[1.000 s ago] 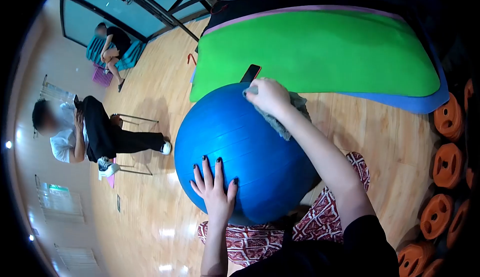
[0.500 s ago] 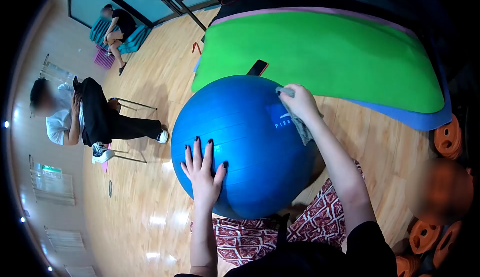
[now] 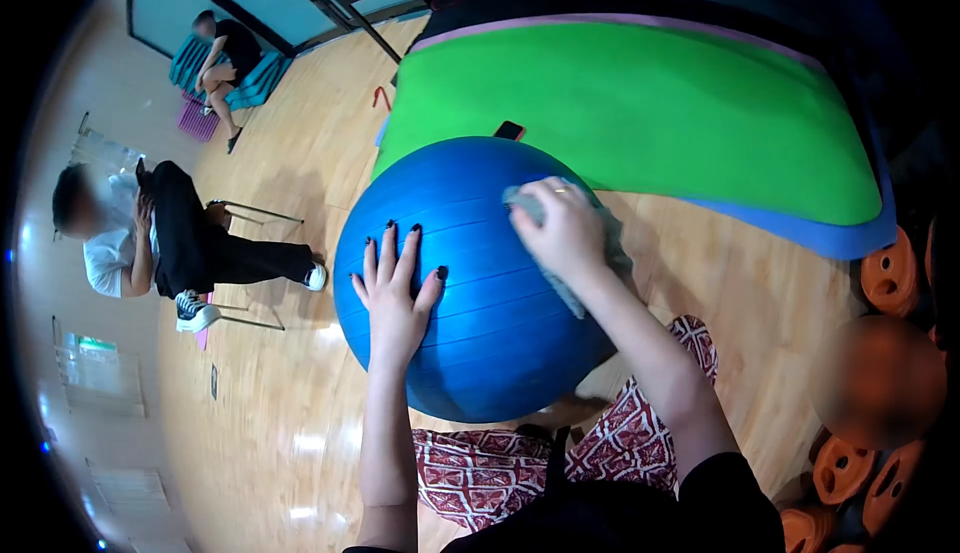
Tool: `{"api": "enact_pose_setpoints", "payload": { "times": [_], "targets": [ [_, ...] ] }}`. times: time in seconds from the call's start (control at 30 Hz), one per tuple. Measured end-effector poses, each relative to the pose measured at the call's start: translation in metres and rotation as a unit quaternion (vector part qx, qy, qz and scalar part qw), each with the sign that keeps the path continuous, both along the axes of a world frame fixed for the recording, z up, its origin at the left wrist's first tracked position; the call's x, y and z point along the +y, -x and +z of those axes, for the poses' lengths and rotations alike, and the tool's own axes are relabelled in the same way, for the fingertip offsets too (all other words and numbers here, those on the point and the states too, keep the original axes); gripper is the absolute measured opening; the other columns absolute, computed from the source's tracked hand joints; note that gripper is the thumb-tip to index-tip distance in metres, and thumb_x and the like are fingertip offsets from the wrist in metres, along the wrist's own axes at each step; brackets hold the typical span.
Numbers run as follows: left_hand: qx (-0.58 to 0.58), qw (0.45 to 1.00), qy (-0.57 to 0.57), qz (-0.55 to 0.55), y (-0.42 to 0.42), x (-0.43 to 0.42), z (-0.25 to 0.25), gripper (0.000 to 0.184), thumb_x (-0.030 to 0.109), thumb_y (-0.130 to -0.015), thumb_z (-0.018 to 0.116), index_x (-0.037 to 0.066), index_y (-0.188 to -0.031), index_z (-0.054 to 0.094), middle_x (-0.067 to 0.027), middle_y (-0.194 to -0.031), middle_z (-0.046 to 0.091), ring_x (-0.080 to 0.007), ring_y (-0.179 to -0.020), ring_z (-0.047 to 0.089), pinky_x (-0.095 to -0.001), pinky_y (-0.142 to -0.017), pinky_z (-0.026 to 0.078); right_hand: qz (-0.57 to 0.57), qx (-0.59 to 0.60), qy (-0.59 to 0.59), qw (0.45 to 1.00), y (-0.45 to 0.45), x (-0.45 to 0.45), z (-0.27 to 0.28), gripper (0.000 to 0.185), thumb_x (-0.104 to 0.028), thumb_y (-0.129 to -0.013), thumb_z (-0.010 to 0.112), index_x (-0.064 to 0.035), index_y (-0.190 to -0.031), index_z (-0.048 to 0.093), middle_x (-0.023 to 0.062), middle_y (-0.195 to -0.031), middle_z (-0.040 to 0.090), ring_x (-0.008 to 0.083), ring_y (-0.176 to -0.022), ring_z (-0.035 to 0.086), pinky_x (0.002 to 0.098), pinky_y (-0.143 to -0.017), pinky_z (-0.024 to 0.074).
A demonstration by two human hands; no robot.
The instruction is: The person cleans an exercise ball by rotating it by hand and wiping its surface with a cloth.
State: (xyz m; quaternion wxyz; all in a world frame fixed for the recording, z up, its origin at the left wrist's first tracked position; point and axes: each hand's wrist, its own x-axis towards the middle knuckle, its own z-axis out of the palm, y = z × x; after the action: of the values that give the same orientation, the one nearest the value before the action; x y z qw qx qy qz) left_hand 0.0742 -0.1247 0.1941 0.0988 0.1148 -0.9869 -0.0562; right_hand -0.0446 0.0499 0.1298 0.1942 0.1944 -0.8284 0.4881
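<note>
A large blue exercise ball (image 3: 480, 353) sits on the wooden floor between my legs. My left hand (image 3: 392, 303) lies on the ball's left side, fingers spread, holding nothing. On the upper right of the ball, my right hand (image 3: 562, 233) grips a grey-green cloth (image 3: 610, 248) and presses it to the surface. Part of the cloth hangs down past the wrist along the ball. The ball's printed lettering is hidden behind this hand and cloth.
Beyond the ball lies a green mat (image 3: 620, 103) with a phone (image 3: 510, 130) at its near edge. Orange weight plates (image 3: 888, 273) stand at the right. One person sits on a chair (image 3: 250, 321) at the left; another sits farther back on teal stacked steps (image 3: 262, 81).
My right hand and the cloth have moved left and slightly down over the ball, covering the lettering. My left hand stays on the ball, which appears slightly shifted in view.
</note>
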Motion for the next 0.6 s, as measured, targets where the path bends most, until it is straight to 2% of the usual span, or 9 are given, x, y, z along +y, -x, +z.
{"api": "enact_pose_setpoints", "payload": {
  "times": [0.03,0.07,0.13,0.23,0.3,0.4,0.47,0.53,0.6],
  "targets": [
    [0.006,1.000,-0.004,-0.004,0.002,-0.002,0.000,0.054,0.033,-0.085,0.055,0.018,-0.135,0.042,-0.0093,-0.145,0.029,-0.0347,-0.134,0.021,-0.0570,-0.105,0.009,-0.023,-0.026,-0.011,0.999,0.006,0.006,-0.008,0.020,-0.025,-0.077,0.061,-0.0093,-0.089,0.061,0.0087,-0.089,0.061,0.0307,-0.086,0.058,0.0417,-0.071,0.0478],
    [0.024,1.000,0.001,-0.013,0.006,-0.004,-0.003,0.054,0.041,-0.084,0.056,0.020,-0.133,0.044,-0.0111,-0.143,0.032,-0.0379,-0.133,0.023,-0.0643,-0.101,0.010,-0.031,-0.074,-0.005,0.997,0.013,0.012,-0.017,0.022,-0.027,-0.078,0.061,-0.0090,-0.091,0.061,0.0093,-0.092,0.062,0.0314,-0.089,0.058,0.0422,-0.073,0.0477],
    [0.021,1.000,0.008,-0.012,0.022,-0.002,-0.001,0.053,0.042,-0.084,0.055,0.022,-0.133,0.044,-0.0109,-0.143,0.032,-0.0384,-0.132,0.024,-0.0650,-0.101,0.011,-0.062,-0.153,-0.006,0.986,0.025,0.022,-0.022,0.024,-0.028,-0.080,0.058,-0.0086,-0.093,0.061,0.0105,-0.097,0.062,0.0325,-0.092,0.058,0.0424,-0.076,0.0472],
    [0.022,0.999,0.034,-0.026,0.054,0.003,-0.003,0.053,0.045,-0.085,0.053,0.023,-0.132,0.044,-0.0106,-0.142,0.033,-0.0384,-0.131,0.025,-0.0670,-0.099,0.013,-0.107,-0.142,-0.019,0.984,0.031,0.023,-0.026,0.024,-0.028,-0.080,0.058,-0.0084,-0.094,0.061,0.0114,-0.097,0.062,0.0320,-0.092,0.058,0.0420,-0.075,0.0473],
    [0.017,0.999,0.049,-0.016,0.072,0.004,-0.006,0.053,0.048,-0.085,0.051,0.024,-0.132,0.044,-0.0098,-0.142,0.034,-0.0376,-0.131,0.027,-0.0690,-0.098,0.014,-0.096,-0.080,-0.063,0.990,0.028,0.020,-0.010,0.024,-0.029,-0.079,0.058,-0.0084,-0.090,0.062,0.0111,-0.095,0.062,0.0314,-0.089,0.058,0.0425,-0.072,0.0473],
    [0.005,0.999,0.048,-0.013,0.090,-0.001,-0.006,0.053,0.049,-0.085,0.051,0.025,-0.132,0.045,-0.0093,-0.142,0.035,-0.0371,-0.130,0.027,-0.0701,-0.097,0.014,-0.035,0.037,-0.058,0.997,-0.019,0.004,0.013,0.019,-0.030,-0.075,0.061,-0.0111,-0.076,0.060,0.0069,-0.080,0.057,0.0280,-0.077,0.055,0.0426,-0.063,0.0458],
    [0.009,0.999,0.041,-0.020,0.097,-0.009,-0.009,0.053,0.049,-0.084,0.053,0.025,-0.131,0.046,-0.0098,-0.140,0.037,-0.0368,-0.131,0.027,-0.0719,-0.095,0.014,-0.008,0.115,-0.063,0.991,-0.039,-0.001,0.010,0.015,-0.027,-0.074,0.062,-0.0123,-0.073,0.059,0.0024,-0.078,0.054,0.0236,-0.075,0.053,0.0359,-0.063,0.0439],
    [0.020,0.999,0.024,-0.029,0.092,-0.012,-0.006,0.052,0.050,-0.084,0.053,0.025,-0.129,0.048,-0.0108,-0.138,0.040,-0.0370,-0.130,0.028,-0.0726,-0.094,0.014,0.005,0.141,-0.047,0.989,-0.045,0.000,0.000,0.014,-0.026,-0.074,0.063,-0.0129,-0.074,0.058,0.0010,-0.079,0.054,0.0222,-0.074,0.052,0.0344,-0.064,0.0428],
    [0.026,0.999,0.013,-0.020,0.089,-0.017,-0.007,0.049,0.043,-0.084,0.055,0.022,-0.128,0.050,-0.0119,-0.136,0.042,-0.0372,-0.131,0.027,-0.0696,-0.097,0.015,0.008,0.150,-0.065,0.987,-0.044,0.002,-0.001,0.015,-0.026,-0.074,0.065,-0.0131,-0.078,0.058,0.0006,-0.080,0.054,0.0220,-0.074,0.052,0.0350,-0.064,0.0424]
  ]
}}
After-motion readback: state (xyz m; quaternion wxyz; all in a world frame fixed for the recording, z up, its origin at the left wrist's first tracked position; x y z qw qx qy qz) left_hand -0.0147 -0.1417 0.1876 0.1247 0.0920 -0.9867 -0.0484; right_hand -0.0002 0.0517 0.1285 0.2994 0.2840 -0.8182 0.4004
